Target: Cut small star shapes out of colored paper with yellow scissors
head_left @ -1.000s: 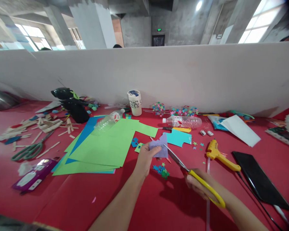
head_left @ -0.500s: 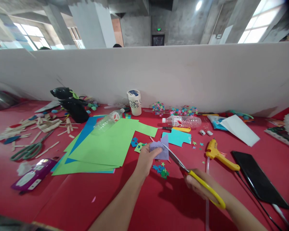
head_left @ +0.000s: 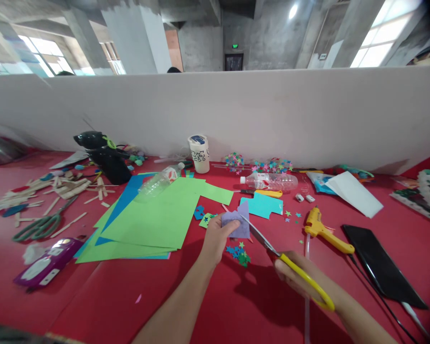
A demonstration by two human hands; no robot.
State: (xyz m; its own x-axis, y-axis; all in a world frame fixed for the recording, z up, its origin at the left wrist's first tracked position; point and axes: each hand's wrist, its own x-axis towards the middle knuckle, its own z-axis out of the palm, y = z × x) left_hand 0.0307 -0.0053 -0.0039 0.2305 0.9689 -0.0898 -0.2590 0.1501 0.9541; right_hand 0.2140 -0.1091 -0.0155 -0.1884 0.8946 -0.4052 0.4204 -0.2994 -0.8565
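My left hand (head_left: 217,236) pinches a small piece of purple paper (head_left: 241,229) between thumb and fingers, above the red table. My right hand (head_left: 294,272) is closed round the yellow handles of a pair of scissors (head_left: 263,239). The blades point up and left, and their tips meet the paper close to my left thumb. A narrower purple flap stands up at the paper's top edge. Below the paper lie several blue and green paper stars (head_left: 241,255). Behind it are a cut turquoise sheet (head_left: 263,205) and a green scrap with stars (head_left: 207,220).
Large green sheets (head_left: 154,215) cover the left middle. Farther left are green-handled scissors (head_left: 45,224), wooden sticks (head_left: 69,186), a purple device (head_left: 50,265) and a black bottle (head_left: 111,162). To the right lie a yellow glue gun (head_left: 326,231), a corded black tablet (head_left: 381,263) and a plastic bottle (head_left: 272,181).
The view has shifted very slightly. My hands, the purple paper and the scissors keep nearly the same pose, with the blade tips still at the paper.
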